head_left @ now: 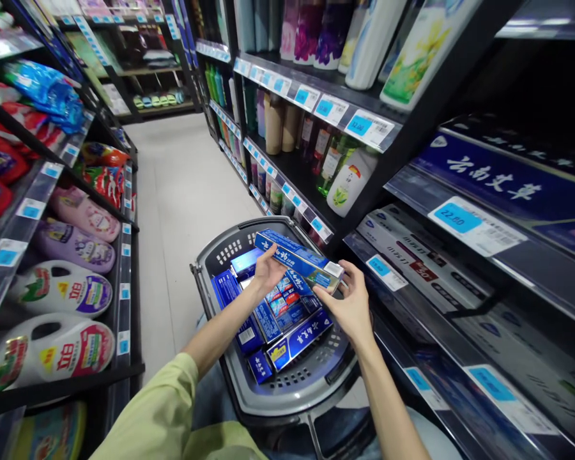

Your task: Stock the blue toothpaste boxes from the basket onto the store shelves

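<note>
Both my hands hold one long blue toothpaste box (294, 257) above a grey shopping basket (287, 399). My left hand (267, 271) grips the box from below near its middle, fingers curled round it. My right hand (349, 304) clasps the box's near end, the thumb on top. The box lies tilted, its far end pointing up the aisle. Inside the basket lie several more blue toothpaste boxes (299, 338), stacked loosely at different angles.
A dark shelf (464, 300) on the right carries long flat boxes and blue price tags; bottles stand on the shelves above. On the left, shelves hold detergent jugs (52, 348) and slippers. The pale aisle floor (182, 191) runs ahead.
</note>
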A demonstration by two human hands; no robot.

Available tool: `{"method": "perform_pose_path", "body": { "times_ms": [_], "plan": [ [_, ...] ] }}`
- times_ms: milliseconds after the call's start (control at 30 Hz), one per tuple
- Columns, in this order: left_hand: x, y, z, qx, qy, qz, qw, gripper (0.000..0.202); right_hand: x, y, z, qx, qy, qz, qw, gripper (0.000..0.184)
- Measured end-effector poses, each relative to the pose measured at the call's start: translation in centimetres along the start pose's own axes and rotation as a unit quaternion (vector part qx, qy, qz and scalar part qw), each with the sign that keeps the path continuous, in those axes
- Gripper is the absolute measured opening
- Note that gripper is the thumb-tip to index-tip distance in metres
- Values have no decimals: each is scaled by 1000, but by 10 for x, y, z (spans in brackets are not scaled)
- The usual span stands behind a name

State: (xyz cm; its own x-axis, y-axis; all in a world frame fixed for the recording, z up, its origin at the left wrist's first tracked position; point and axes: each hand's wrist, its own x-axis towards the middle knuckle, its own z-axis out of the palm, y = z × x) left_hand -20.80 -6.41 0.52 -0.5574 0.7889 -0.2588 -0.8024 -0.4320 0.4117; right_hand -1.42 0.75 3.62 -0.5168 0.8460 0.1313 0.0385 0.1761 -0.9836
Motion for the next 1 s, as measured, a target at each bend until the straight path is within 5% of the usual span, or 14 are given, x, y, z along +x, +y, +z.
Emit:
{"method": "perform_pose_path", "body": {
  "times_ms": [133,300,500,833,1000],
  "plan": [
    [-7,5,5,-25,-96,20,995,40,-4,-1,4,-27,-38,13,999,70],
    [-14,2,7,-28,-112,40,993,52,-12,-13,7,-204,6,-146,968,48],
    [-13,1,2,-12,-109,33,993,56,-14,-20,5,-210,-20,-301,930,55],
    [-15,3,3,3,-105,36,994,54,-12,-18,5,-199,-23,-287,937,55],
    [-13,1,1,9,-113,51,992,55,-10,-17,9,-91,2,-109,990,53]
  ]
}}
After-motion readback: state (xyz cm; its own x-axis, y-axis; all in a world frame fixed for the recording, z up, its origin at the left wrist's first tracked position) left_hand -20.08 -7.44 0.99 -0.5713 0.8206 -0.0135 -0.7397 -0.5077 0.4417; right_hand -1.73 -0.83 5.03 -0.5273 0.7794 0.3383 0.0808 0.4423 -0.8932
